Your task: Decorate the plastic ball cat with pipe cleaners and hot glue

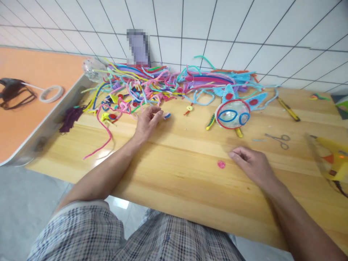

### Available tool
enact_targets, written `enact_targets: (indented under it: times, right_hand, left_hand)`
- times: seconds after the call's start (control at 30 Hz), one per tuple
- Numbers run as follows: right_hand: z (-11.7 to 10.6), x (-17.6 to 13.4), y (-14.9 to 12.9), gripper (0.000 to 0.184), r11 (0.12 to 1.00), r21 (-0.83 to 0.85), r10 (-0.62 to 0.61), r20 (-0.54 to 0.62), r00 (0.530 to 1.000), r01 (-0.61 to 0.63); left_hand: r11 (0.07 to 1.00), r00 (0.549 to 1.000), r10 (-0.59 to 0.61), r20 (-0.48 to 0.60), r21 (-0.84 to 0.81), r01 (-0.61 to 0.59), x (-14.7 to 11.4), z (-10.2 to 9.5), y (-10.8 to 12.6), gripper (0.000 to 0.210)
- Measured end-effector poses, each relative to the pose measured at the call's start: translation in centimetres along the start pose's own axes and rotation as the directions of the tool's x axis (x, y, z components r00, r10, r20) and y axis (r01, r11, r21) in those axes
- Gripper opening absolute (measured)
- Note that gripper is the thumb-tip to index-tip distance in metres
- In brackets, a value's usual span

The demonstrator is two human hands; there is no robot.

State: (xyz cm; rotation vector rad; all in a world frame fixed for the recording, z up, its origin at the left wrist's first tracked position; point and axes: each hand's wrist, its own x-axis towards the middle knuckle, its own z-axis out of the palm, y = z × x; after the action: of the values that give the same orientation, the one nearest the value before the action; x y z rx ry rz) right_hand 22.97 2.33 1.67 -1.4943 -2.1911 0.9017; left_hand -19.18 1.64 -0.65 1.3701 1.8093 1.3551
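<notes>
The left forearm [108, 166], bare, slants up and to the right from the lower left, its wrist [137, 139] roughly in line with it, and the left hand [146, 123] reaches farther forward than the other, fingers bent loosely and thumb [157, 117] pointing forward beside them. The right forearm [296, 214], also bare, angles in from the lower right to the right hand [251, 163], whose fingers curl inward while the thumb [237, 158] points left. The hands are well apart, and whether either one's fingertips meet is unclear.
</notes>
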Motion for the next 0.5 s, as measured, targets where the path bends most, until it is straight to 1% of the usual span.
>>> enact_targets:
  times: [0.13, 0.23, 0.3, 0.4, 0.5]
  right_hand:
    - [0.18, 0.00, 0.34, 0.052, 1.000, 0.000, -0.011, -0.016, 1.000, 0.011]
    - [0.29, 0.11, 0.53, 0.050, 0.999, 0.012, -0.032, -0.014, 0.999, 0.032]
    - [0.31, 0.20, 0.55, 0.049, 0.998, 0.023, -0.050, -0.014, 0.999, 0.051]
    - [0.34, 0.32, 0.52, 0.045, 0.997, 0.032, -0.070, -0.020, 0.997, 0.070]
    - [0.48, 0.40, 0.56, 0.042, 0.996, 0.046, -0.076, -0.024, 0.997, 0.077]
  left_hand:
    - [0.999, 0.998, -0.001, 0.062, 0.041, -0.001, -0.33, 0.07, 0.00, 0.037]
    - [0.997, 0.997, 0.001, 0.073, 0.076, -0.007, -0.54, 0.24, 0.23, 0.042]
    - [0.993, 0.996, 0.033, 0.082, 0.114, -0.042, -0.55, 0.44, 0.33, 0.044]
    - [0.972, 0.988, 0.086, 0.132, 0.205, -0.112, -0.45, 0.72, 0.34, 0.039]
    - [0.957, 0.982, 0.095, 0.162, 0.256, -0.135, -0.19, 0.76, 0.31, 0.031]
